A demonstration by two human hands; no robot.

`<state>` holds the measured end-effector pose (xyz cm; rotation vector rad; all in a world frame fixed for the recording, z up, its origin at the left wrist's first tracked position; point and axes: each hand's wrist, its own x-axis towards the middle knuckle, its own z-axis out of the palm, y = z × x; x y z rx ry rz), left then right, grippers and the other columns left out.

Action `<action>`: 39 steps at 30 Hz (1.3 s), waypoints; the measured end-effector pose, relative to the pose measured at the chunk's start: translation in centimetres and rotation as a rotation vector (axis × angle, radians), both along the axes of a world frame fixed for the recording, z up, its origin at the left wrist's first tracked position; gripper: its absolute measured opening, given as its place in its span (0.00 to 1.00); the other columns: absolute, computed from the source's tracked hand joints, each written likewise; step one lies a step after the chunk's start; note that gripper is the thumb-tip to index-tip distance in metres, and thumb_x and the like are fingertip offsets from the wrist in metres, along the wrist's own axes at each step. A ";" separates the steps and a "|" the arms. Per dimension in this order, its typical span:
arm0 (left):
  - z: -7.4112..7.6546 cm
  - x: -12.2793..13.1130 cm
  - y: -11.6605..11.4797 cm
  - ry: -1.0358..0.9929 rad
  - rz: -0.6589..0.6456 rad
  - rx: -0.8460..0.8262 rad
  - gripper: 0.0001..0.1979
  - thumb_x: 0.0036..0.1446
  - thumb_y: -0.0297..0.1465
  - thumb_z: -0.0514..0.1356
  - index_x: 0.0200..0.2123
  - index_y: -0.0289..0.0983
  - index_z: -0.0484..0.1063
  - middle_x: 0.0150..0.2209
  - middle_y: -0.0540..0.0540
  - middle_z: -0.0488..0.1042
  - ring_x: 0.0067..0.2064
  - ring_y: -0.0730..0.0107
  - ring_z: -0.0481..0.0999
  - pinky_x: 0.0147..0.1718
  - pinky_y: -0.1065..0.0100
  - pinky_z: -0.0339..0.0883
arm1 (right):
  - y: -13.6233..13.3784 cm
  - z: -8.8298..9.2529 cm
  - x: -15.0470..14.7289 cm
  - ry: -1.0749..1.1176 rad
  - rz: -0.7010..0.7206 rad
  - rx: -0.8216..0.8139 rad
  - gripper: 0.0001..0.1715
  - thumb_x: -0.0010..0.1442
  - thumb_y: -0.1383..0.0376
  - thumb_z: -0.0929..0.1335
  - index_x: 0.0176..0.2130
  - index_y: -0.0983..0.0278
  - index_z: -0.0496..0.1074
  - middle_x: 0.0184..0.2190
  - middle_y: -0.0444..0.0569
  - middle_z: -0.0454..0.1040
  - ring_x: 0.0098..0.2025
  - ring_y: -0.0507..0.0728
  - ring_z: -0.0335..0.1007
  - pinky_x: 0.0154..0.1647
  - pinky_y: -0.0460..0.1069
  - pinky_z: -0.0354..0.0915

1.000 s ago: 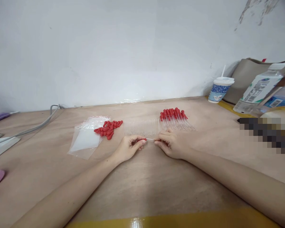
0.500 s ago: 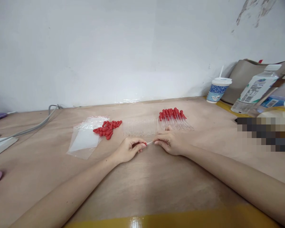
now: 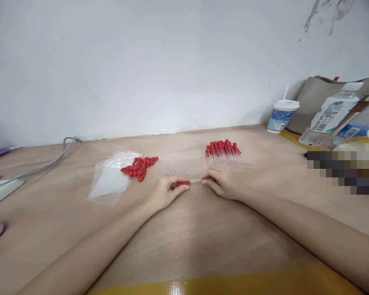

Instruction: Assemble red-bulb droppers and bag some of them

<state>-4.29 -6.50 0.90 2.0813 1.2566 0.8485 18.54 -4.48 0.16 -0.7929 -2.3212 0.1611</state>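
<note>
Between finger and thumb, my left hand (image 3: pixel 167 191) pinches a red rubber dropper bulb (image 3: pixel 183 183). A clear glass dropper tube (image 3: pixel 195 181) meets the bulb's right end, and my right hand (image 3: pixel 221 183) grips the tube's other end. Just beyond my hands lies a row of bare glass tubes (image 3: pixel 181 165). Loose red bulbs (image 3: pixel 138 167) are heaped to the left of that row. Right of it lie several droppers with red bulbs on their glass tubes (image 3: pixel 226 152).
Clear plastic zip bags (image 3: pixel 110 184) lie left of the loose bulbs. At the back right stand a paper cup with a straw (image 3: pixel 282 116), a tilted plastic bottle (image 3: pixel 330 112) and a grey bag (image 3: pixel 310 96). A grey cable (image 3: pixel 57 159) runs along the left.
My left fingers have shifted so that more of the red bulb shows. The bulb and tube now lie nearly in one level line, and my right hand has moved slightly right.
</note>
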 end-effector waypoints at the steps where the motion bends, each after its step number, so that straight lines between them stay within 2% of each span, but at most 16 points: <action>1: 0.0 0.0 0.0 0.008 -0.006 -0.002 0.13 0.53 0.37 0.59 0.39 0.36 0.76 0.33 0.46 0.78 0.32 0.68 0.76 0.34 0.67 0.70 | -0.2 0.1 0.0 -0.003 -0.004 0.001 0.09 0.61 0.65 0.61 0.33 0.65 0.69 0.29 0.49 0.70 0.31 0.52 0.65 0.31 0.47 0.61; 7: -0.5 0.0 0.2 -0.083 -0.048 -0.039 0.12 0.53 0.36 0.60 0.36 0.34 0.76 0.29 0.46 0.77 0.27 0.71 0.74 0.29 0.70 0.69 | -1.0 0.6 -0.6 -0.031 -0.008 0.081 0.11 0.61 0.67 0.60 0.33 0.65 0.70 0.28 0.48 0.70 0.30 0.52 0.65 0.32 0.46 0.60; 15: -0.5 0.1 0.1 -0.053 -0.073 0.075 0.09 0.52 0.34 0.61 0.35 0.34 0.76 0.32 0.46 0.78 0.32 0.69 0.75 0.33 0.69 0.70 | -0.7 -0.7 -1.3 -0.031 -0.019 0.118 0.17 0.64 0.64 0.57 0.32 0.67 0.71 0.26 0.49 0.69 0.28 0.52 0.62 0.30 0.46 0.59; 20: -0.6 0.0 0.0 -0.017 -0.096 0.125 0.09 0.53 0.33 0.60 0.35 0.35 0.76 0.33 0.46 0.78 0.33 0.69 0.76 0.34 0.69 0.71 | -1.0 -0.5 -1.8 -0.075 -0.036 0.106 0.19 0.64 0.63 0.56 0.30 0.67 0.70 0.25 0.49 0.69 0.28 0.52 0.62 0.30 0.46 0.57; 24: -0.7 -0.1 0.1 -0.002 -0.110 0.164 0.08 0.53 0.33 0.60 0.35 0.36 0.76 0.34 0.47 0.78 0.34 0.69 0.76 0.34 0.69 0.71 | -1.0 -0.3 -2.2 -0.149 -0.042 0.095 0.20 0.64 0.65 0.55 0.27 0.66 0.68 0.23 0.48 0.70 0.27 0.52 0.61 0.34 0.48 0.56; 31: -0.4 -0.1 0.0 0.074 -0.112 0.265 0.08 0.55 0.32 0.59 0.37 0.37 0.76 0.34 0.47 0.79 0.34 0.69 0.77 0.33 0.70 0.70 | -1.1 0.1 -2.4 -0.192 -0.061 -0.047 0.18 0.63 0.66 0.56 0.25 0.65 0.66 0.23 0.46 0.70 0.26 0.51 0.61 0.35 0.48 0.53; 36: -0.5 -0.2 -0.1 0.084 -0.147 0.371 0.09 0.56 0.32 0.58 0.38 0.37 0.76 0.33 0.46 0.79 0.33 0.69 0.77 0.34 0.69 0.70 | -1.3 0.8 -2.5 -0.177 -0.069 -0.211 0.18 0.63 0.66 0.56 0.25 0.65 0.66 0.21 0.44 0.69 0.24 0.50 0.61 0.32 0.46 0.54; 39: -0.4 0.0 -0.2 0.078 -0.143 0.407 0.09 0.57 0.32 0.57 0.38 0.37 0.76 0.33 0.46 0.79 0.32 0.69 0.77 0.32 0.70 0.70 | -1.6 1.3 -2.6 -0.205 -0.081 -0.232 0.17 0.64 0.66 0.56 0.27 0.65 0.66 0.23 0.45 0.70 0.25 0.50 0.61 0.32 0.46 0.54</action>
